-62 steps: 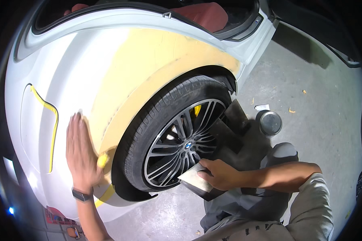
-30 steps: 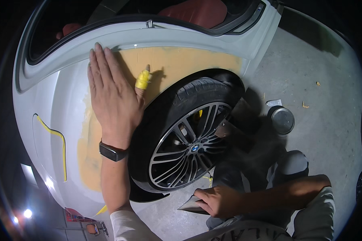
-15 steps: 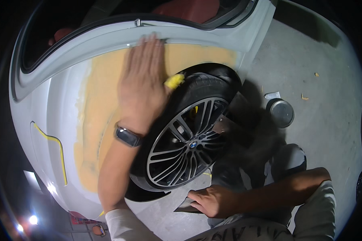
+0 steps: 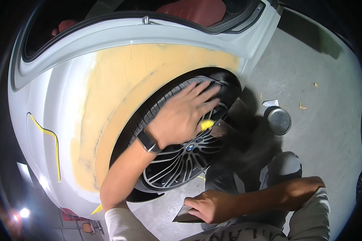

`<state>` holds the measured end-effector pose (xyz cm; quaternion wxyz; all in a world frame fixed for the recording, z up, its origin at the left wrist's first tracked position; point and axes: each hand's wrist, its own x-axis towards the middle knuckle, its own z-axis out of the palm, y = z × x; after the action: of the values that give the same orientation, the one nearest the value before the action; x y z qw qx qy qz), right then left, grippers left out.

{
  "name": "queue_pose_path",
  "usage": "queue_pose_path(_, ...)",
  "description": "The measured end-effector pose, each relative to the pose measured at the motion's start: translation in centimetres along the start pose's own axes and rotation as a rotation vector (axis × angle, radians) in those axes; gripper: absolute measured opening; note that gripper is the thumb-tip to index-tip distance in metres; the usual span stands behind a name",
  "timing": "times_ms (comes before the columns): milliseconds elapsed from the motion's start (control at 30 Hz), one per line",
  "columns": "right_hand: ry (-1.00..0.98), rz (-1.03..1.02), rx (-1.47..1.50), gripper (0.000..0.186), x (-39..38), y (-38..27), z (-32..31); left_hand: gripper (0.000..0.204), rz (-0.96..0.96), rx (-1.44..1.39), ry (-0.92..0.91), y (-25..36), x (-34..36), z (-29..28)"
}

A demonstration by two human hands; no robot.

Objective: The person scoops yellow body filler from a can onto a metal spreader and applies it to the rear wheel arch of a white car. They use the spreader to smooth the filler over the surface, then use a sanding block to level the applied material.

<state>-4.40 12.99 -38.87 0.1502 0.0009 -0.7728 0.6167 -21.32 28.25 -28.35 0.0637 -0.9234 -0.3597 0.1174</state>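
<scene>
My left hand (image 4: 185, 112), with a dark watch at the wrist and something yellow wrapped round the thumb, is over the car wheel (image 4: 169, 170), its fingers spread and holding nothing. Whether it touches the tyre I cannot tell. Around the wheel arch, the white car panel (image 4: 64, 104) carries a broad tan filler patch (image 4: 112, 76) with greyish marks along its curve. Low in the view, close to my body, my right hand (image 4: 213, 205) is closed on a flat dark-grey sheet (image 4: 186, 215) with straight edges; its exact kind is unclear.
On the concrete floor at right stand a round tin (image 4: 279, 121) and a small white tube (image 4: 270, 103), with a few yellowish scraps nearby. Yellow tape (image 4: 54, 148) lines a panel gap at left. A bright lamp (image 4: 24, 213) shines at lower left.
My left hand has come off the top of the filler patch, moving down and right to over the wheel, and its fingers have spread. My right hand keeps its grip, nearly still.
</scene>
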Motion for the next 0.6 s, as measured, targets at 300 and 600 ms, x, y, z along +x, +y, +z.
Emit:
queue_pose_path(300, 0.935, 0.129, 0.045, 0.023, -5.0, -0.3, -7.5, 0.032, -0.518, -1.493, 0.516, 14.0, -9.8, 7.1)
queue_pose_path(600, 0.676, -0.304, -0.747, 0.036, -8.7, 1.9, -11.0, 0.027, -1.089, -2.057, 0.791, 17.0, -6.6, 10.3)
